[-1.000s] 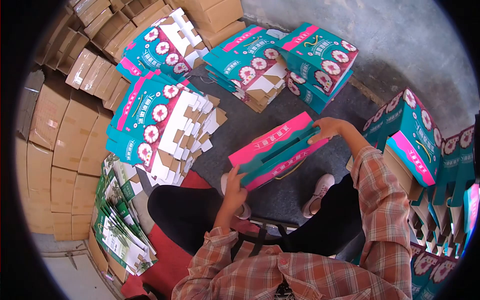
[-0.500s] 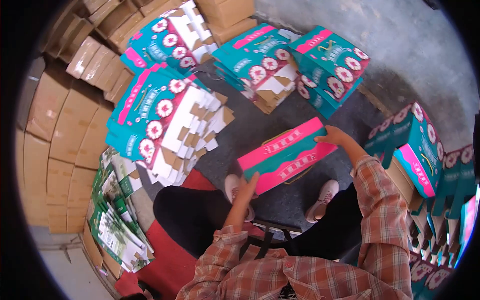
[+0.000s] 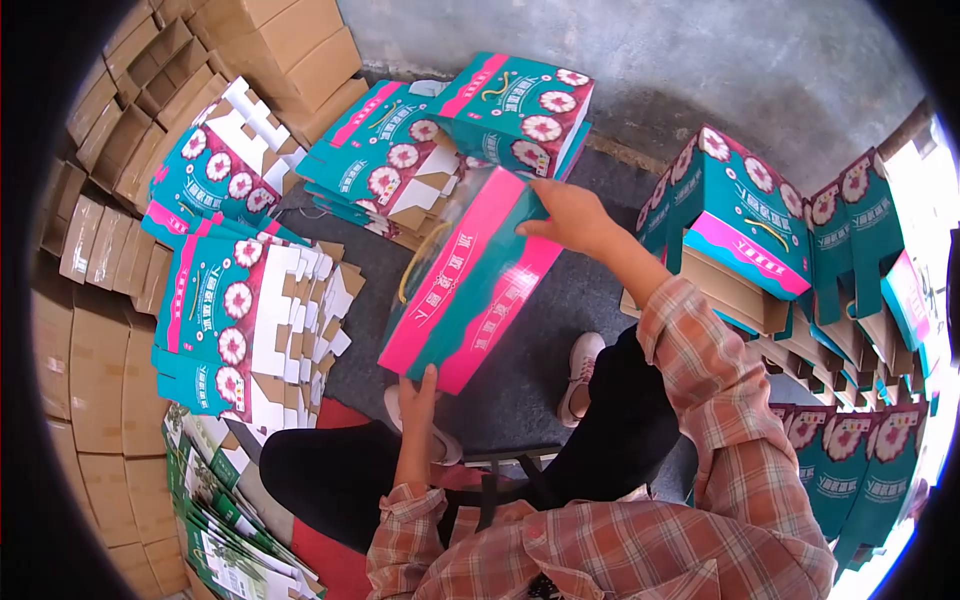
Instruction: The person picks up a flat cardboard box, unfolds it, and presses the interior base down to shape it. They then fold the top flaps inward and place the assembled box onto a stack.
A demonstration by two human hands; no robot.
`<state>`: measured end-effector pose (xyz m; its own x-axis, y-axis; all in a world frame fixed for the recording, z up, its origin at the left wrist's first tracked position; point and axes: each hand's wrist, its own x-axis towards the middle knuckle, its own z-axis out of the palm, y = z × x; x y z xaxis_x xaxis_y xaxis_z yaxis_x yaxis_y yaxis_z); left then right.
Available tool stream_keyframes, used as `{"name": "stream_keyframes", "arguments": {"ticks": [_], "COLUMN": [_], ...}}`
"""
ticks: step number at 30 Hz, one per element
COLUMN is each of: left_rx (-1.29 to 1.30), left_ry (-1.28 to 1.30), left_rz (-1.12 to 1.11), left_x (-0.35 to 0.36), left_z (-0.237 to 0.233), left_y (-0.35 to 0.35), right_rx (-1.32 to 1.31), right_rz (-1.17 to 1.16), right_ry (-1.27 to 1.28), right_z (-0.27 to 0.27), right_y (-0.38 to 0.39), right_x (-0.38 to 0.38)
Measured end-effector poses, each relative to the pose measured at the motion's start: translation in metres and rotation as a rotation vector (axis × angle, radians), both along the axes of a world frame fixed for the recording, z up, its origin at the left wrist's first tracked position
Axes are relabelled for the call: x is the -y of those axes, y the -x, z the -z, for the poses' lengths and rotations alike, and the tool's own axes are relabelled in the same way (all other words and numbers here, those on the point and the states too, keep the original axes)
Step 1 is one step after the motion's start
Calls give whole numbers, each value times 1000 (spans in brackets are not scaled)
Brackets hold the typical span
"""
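Over dark flooring (image 3: pixel 525 385), the pink-and-teal box (image 3: pixel 470 285) lies between hands (image 3: pixel 415 410) (image 3: pixel 572 222) set apart, gripping opposite ends.

The dark grey concrete floor (image 3: pixel 510 405) bears overlapping stacks of flat teal-and-pink printed cartons (image 3: pixel 215 320) at the left and upper centre. Teal-and-pink folded boxes (image 3: pixel 745 215) stand at the right. Brown cardboard boxes (image 3: pixel 100 380) are piled along the left edge. A red mat (image 3: pixel 330 555) lies at the lower left, beside green-and-white printed cardboard sheets (image 3: pixel 230 530).
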<state>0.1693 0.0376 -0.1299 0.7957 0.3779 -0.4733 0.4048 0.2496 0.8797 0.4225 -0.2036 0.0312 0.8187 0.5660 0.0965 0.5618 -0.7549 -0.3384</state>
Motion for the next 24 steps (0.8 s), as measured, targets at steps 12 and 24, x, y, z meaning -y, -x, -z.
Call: {"name": "stream_keyframes", "arguments": {"ticks": [12, 24], "left_rx": [540, 895], "left_ry": [-663, -689], "left_rz": [477, 677], "left_x": [145, 348], "left_z": [-140, -147], "left_y": [-133, -245], "right_rx": [468, 557], "right_rz": [667, 1143], "right_ry": [-600, -678], "right_z": [-43, 34], "right_y": [127, 141], "right_x": [254, 432]}}
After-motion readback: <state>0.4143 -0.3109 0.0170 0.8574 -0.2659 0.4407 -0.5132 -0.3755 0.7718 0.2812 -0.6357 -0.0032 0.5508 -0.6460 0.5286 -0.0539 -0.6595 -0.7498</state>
